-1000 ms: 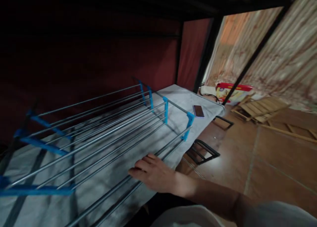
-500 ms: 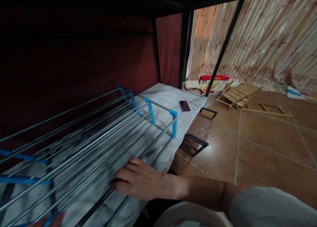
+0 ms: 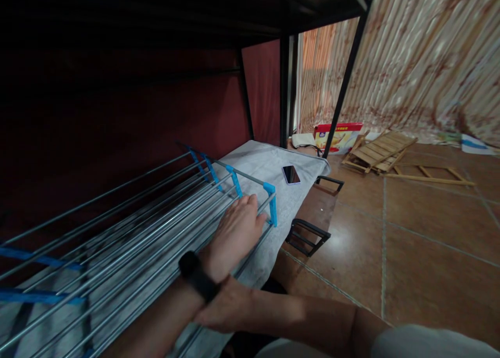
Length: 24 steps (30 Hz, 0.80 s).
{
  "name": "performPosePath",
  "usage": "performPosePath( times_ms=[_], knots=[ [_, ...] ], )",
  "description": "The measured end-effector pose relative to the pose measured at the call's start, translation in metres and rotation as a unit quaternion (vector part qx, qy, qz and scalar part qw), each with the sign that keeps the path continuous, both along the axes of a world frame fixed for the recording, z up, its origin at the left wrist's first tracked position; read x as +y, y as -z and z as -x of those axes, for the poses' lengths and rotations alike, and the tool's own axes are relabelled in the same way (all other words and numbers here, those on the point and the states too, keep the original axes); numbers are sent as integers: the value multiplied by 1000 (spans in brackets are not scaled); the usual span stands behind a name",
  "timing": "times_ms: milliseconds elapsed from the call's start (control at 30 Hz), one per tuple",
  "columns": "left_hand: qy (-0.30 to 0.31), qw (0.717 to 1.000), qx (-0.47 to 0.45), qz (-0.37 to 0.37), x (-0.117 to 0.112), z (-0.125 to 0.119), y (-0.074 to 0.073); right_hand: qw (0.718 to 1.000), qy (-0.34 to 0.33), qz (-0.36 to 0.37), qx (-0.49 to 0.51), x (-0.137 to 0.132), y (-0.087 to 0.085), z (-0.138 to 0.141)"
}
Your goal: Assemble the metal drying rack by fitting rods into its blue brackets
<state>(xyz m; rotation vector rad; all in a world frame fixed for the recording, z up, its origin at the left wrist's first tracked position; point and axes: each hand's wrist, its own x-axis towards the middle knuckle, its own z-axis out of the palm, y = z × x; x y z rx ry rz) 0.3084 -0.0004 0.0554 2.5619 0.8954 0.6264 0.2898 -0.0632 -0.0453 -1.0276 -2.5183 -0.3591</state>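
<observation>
A drying rack of long thin metal bars with blue plastic joints lies on a grey cloth-covered surface. My left hand, a black band around its wrist, reaches across the rack towards its far end, near the blue corner joint. Its thumb stands apart from the other fingers, whose tips are partly out of sight over the bars. Beneath my left wrist, my right hand is at the rack's near-side bars. The left forearm covers its fingers, so its grip cannot be seen.
A phone lies on the cloth beyond the rack. Dark posts and a low overhead frame enclose the surface. Black metal-framed pieces jut out at its right side. Folded wooden slats and a red-and-yellow box are on the tiled floor.
My left hand has come from the lower left edge forward and right to the rack's far end, crossing over my right hand. The right hand stays near the same bars.
</observation>
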Motion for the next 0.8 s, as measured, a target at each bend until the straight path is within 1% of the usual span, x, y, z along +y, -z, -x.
performPosePath(
  times_ms=[33,100,167,233,333,400,467,500,533,567,600,633,700,733,767,800],
  knots=[
    [1,999,42,-8,8,-15,-1,1000,-8,-7,10,2,-1,1],
    [10,994,108,11,21,-43,2,999,-23,-21,37,7,2,4],
    [-4,989,142,49,29,-63,11,997,-23,-28,65,10,9,8],
    [-34,986,146,68,32,-74,21,997,-14,-17,81,11,15,12],
    [-51,988,131,60,33,-79,30,996,-13,7,83,8,17,11],
    [-47,988,139,54,32,-77,31,995,-45,-7,92,-1,17,1],
    [-47,986,156,44,33,-75,28,989,-70,-32,129,-14,22,-19],
    [-46,985,164,38,33,-74,27,983,-73,-41,161,-22,26,-32],
    [-44,984,172,33,34,-74,26,977,-60,-44,200,-28,33,-47],
    [-42,983,179,29,35,-73,25,967,-33,-41,250,-33,40,-64],
    [-40,982,183,26,36,-73,25,949,6,-44,311,-37,46,-81],
    [-40,982,185,24,37,-73,25,924,69,-38,374,-38,52,-99],
    [-41,981,187,29,37,-73,27,859,194,-32,473,-32,59,-134],
    [-41,981,188,33,36,-74,28,831,243,-33,499,-26,59,-150],
    [-40,980,189,38,36,-74,29,814,273,-37,512,-19,58,-163],
    [-39,980,188,43,36,-74,31,804,289,-38,517,-10,55,-174]
  ],
)
